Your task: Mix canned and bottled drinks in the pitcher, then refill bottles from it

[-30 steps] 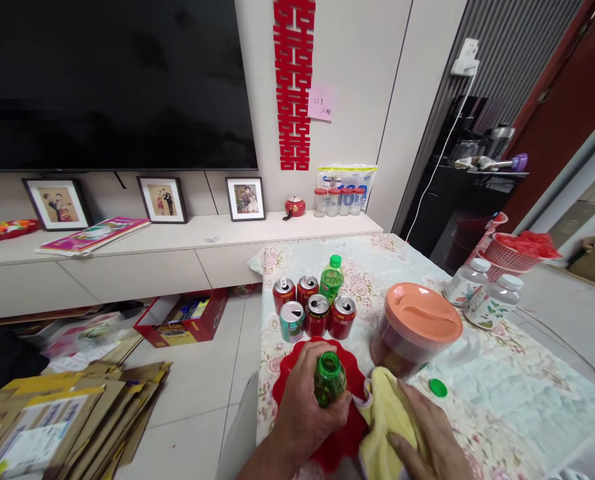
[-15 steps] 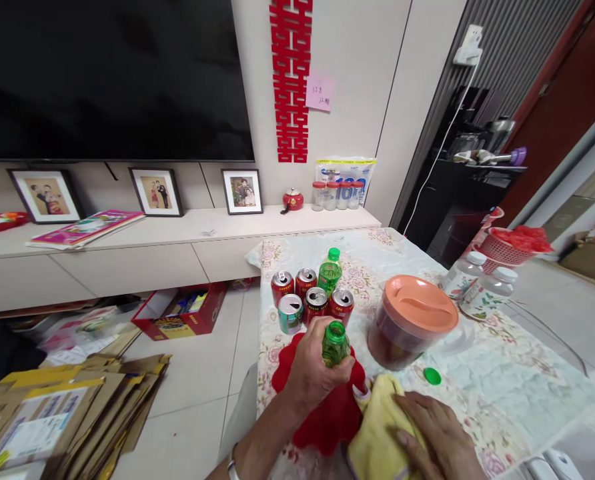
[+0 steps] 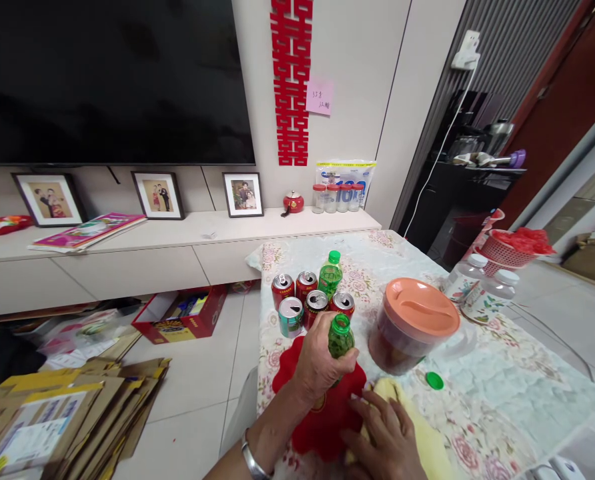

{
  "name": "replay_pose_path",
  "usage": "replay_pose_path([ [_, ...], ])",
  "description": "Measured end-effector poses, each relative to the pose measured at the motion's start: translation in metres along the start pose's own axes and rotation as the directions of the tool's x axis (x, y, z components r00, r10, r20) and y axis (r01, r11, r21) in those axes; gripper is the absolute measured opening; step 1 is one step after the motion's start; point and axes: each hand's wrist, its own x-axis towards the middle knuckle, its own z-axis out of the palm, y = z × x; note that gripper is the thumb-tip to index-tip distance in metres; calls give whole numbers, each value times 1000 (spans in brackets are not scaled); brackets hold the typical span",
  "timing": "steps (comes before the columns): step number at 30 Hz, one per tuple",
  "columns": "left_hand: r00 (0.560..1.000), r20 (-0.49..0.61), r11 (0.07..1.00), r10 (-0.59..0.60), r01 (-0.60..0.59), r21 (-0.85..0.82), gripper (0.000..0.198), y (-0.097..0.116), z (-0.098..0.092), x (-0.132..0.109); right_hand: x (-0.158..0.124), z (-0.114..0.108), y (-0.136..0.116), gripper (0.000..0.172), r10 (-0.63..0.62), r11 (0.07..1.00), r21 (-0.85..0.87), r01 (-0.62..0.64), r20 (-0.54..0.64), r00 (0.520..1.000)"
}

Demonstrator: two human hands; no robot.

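My left hand (image 3: 320, 360) is wrapped round an uncapped green plastic bottle (image 3: 341, 338), upright above a red scalloped mat (image 3: 317, 427). My right hand (image 3: 385, 433) lies with fingers spread over the left part of a yellow cloth (image 3: 422, 427), its fingertips at the mat's right side. A loose green cap (image 3: 434, 381) rests on the table right of the cloth. Just beyond my left hand stand several drink cans, among them a teal can (image 3: 291, 317) and a red can (image 3: 282, 290), plus a capped green bottle (image 3: 331, 277).
An orange-lidded tub (image 3: 412, 327) stands right of the bottle on the flowered tablecloth (image 3: 517, 373). Behind it are two clear jars with white lids (image 3: 490, 297) and a pink basket (image 3: 507, 250). Flattened cardboard (image 3: 92, 413) and a red box (image 3: 182, 317) lie on the floor at left.
My right hand has moved left across the yellow cloth toward the red mat, and the cloth has shifted and spread. The green bottle in my left hand has moved slightly right and up.
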Motion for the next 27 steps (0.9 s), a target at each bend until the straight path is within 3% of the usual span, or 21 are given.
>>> replay_pose_path([
  [9, 996, 42, 995, -85, 87, -52, 39, 17, -12, -5, 4, 9, -1, 21, 189, 980, 60, -190, 19, 982],
  [14, 982, 93, 982, -162, 169, -80, 44, 19, -22, -18, -6, 9, 4, 22, 165, 973, 150, -176, 85, 983],
  [19, 984, 91, 982, -155, 163, -97, 53, 12, -23, -21, -19, 1, 2, 25, 174, 948, 237, -213, 175, 969],
  [23, 987, 72, 984, -140, 147, -98, 52, 9, -21, -20, -36, -6, 6, 30, 210, 964, 134, -230, 150, 966],
  [27, 989, 67, 984, -133, 140, -113, 49, 11, -21, -21, -54, 0, 10, 33, 256, 958, -144, -246, 57, 965],
])
